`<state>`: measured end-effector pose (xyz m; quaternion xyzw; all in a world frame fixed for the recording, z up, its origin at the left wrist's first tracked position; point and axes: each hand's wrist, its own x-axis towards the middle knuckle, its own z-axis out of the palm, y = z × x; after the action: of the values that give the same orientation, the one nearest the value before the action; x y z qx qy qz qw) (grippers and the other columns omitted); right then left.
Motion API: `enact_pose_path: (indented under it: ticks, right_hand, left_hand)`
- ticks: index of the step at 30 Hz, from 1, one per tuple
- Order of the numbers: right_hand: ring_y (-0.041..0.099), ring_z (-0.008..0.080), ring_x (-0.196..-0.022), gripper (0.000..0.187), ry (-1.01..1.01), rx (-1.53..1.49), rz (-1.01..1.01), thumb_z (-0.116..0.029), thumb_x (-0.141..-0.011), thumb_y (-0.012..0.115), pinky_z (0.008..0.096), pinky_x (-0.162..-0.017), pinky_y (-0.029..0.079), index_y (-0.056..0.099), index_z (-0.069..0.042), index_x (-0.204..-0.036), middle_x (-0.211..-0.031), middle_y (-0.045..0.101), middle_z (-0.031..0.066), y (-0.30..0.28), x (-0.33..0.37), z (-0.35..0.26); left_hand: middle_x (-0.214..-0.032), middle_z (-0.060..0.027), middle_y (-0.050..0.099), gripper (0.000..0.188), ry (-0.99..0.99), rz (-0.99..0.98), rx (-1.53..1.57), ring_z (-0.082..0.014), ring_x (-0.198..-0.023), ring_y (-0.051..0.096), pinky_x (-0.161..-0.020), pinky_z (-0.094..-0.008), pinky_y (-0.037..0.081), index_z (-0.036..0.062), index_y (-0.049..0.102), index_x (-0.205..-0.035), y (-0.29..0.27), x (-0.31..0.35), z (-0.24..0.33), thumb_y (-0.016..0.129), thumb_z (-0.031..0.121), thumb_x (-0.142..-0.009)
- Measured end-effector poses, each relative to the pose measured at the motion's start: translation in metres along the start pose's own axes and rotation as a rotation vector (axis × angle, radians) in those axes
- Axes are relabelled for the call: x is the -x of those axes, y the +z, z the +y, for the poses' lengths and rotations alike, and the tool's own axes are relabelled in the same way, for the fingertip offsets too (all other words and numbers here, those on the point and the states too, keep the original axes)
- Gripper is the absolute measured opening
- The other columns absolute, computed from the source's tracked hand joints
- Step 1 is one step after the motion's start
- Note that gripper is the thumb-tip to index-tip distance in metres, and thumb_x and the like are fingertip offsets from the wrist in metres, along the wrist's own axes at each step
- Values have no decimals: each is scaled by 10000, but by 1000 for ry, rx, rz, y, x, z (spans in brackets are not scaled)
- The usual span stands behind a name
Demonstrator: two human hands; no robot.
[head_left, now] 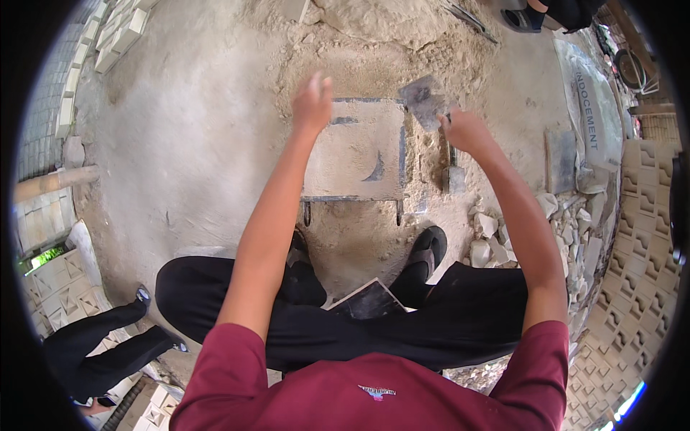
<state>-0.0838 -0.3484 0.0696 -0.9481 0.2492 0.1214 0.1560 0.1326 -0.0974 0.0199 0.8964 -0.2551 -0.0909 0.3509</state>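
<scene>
Between my feet and the sand pile lies a square metal mould (357, 159), filled level with pale sandy mix; dark metal shows along its edges and in a curved patch. My right hand (463, 131) is closed round the handle of a flat trowel (422, 102), its grey blade over the mould's far right corner. At the far left corner is my left hand (313, 106), raised by the rim, its fingers smeared by motion. Beside the mould's right edge, below the trowel, a tool with a blocky grey end (453, 179) rests on the ground.
Heaped sandy mix (388, 21) lies beyond the mould. Broken pale chunks (492, 241) and a dark flat plate (560, 161) are at right, near a plastic sack (591, 108). Patterned blocks (647, 230) line the right side. Other people's legs (108, 345) show at lower left and far right.
</scene>
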Motion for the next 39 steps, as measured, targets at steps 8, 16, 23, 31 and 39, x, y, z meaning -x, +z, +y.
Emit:
enact_pose_path:
  ticks: [8, 16, 23, 31, 39]
  right_hand:
    - [629, 480, -945, 431, 74, -3, -67, -353, -988, 466, 533, -825, 507, 578, 58, -1057, -962, 653, 308, 36, 5, -3]
    - [632, 452, -981, 418, 99, -71, -95, -329, -982, 479, 516, -841, 509, 577, 63, -1090, -1010, 652, 296, 42, -12, -10]
    - [613, 451, -989, 382, 16, -1, -96, -329, -978, 490, 525, -846, 493, 585, 34, -1053, -1032, 648, 274, 57, -56, -7]
    - [621, 439, -994, 433, -220, 38, -192, -398, -982, 501, 509, -840, 493, 552, 1, -1144, -1020, 656, 271, 43, -133, -30]
    - [646, 415, -914, 484, -360, -210, -74, -459, -976, 499, 488, -782, 501, 589, -23, -1164, -964, 669, 248, 61, -163, -68]
  left_hand:
    - [-1567, -219, 245, 685, 20, 194, -325, -317, -1471, 216, -1182, -506, 156, 18, 278, -1503, 7, 50, -22, 376, 461, -990]
    - [-1604, -139, 190, 716, 397, -137, -427, -296, -1492, 145, -1168, -591, 39, 38, 250, -1519, 39, 116, 11, 443, 447, -964]
    - [-1593, -188, 187, 682, 150, 106, -441, -320, -1487, 150, -1160, -603, 59, 35, 249, -1517, 4, 65, -29, 403, 443, -993]
    - [-1575, -213, 225, 676, -63, 134, -136, -356, -1478, 162, -1179, -557, 66, 27, 237, -1520, 3, 55, -40, 321, 472, -1018]
    - [-1573, -207, 235, 668, -46, 172, -119, -351, -1473, 182, -1176, -567, 80, 29, 252, -1515, 6, 53, -37, 293, 475, -1020]
